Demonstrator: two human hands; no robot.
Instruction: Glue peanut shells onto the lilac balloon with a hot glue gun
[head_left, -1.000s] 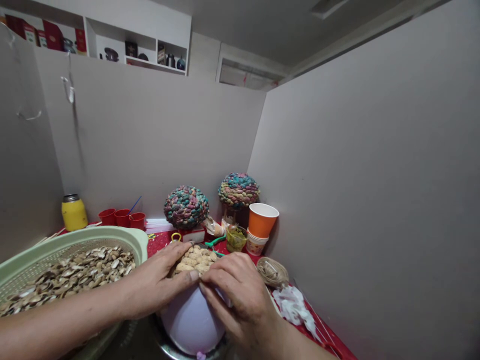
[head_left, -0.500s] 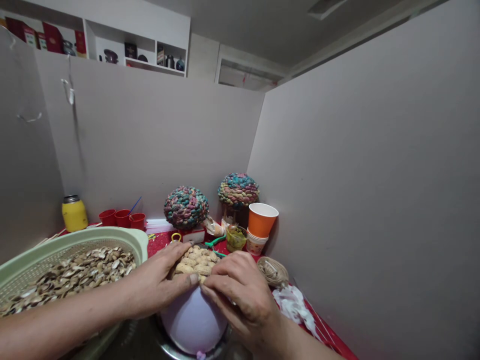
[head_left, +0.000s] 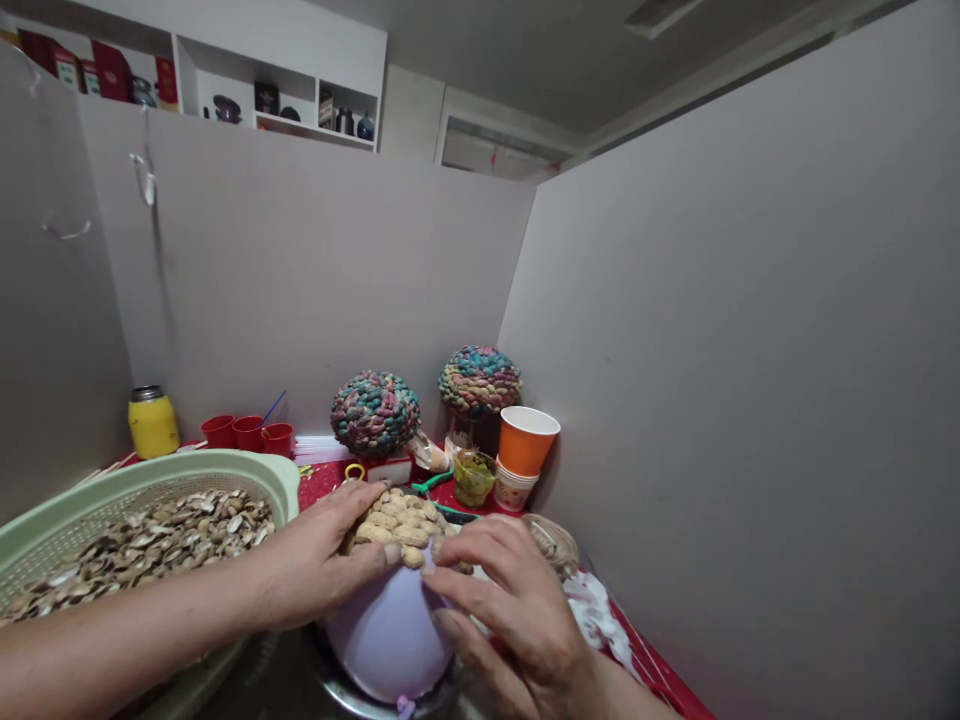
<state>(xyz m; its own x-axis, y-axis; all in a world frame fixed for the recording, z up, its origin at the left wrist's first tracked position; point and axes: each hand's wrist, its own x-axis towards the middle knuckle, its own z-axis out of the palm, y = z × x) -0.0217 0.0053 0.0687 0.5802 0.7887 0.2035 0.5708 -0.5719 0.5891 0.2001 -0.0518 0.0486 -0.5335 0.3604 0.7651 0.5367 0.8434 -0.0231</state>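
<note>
A lilac balloon (head_left: pixel 390 635) with its knot toward me rests in a shiny metal bowl (head_left: pixel 341 690). Peanut shells (head_left: pixel 401 520) cover its upper far side in a tight layer. My left hand (head_left: pixel 319 560) lies along the left of this layer, fingers stretched over it and thumb against the shells at the near edge. My right hand (head_left: pixel 517 600) is at the right edge of the shells, fingers apart and slightly bent, fingertips near or on the balloon. I see nothing held in it. The far right side of the balloon is hidden behind these fingers.
On the left stands a green colander (head_left: pixel 281 475) of loose shell halves (head_left: pixel 180 540). Behind are a yellow jar (head_left: pixel 152 425), red cups (head_left: pixel 247 433), two colourful shell-covered domes (head_left: pixel 375 412), a greenish cup (head_left: pixel 474 480) and an orange paper cup (head_left: pixel 527 442). Twine (head_left: pixel 551 545) and white plastic (head_left: pixel 596 610) lie right.
My right hand has drawn slightly back to the right from the shells, and its fingers have spread. A peanut shell at the near edge is now uncovered. My left hand stays in place.
</note>
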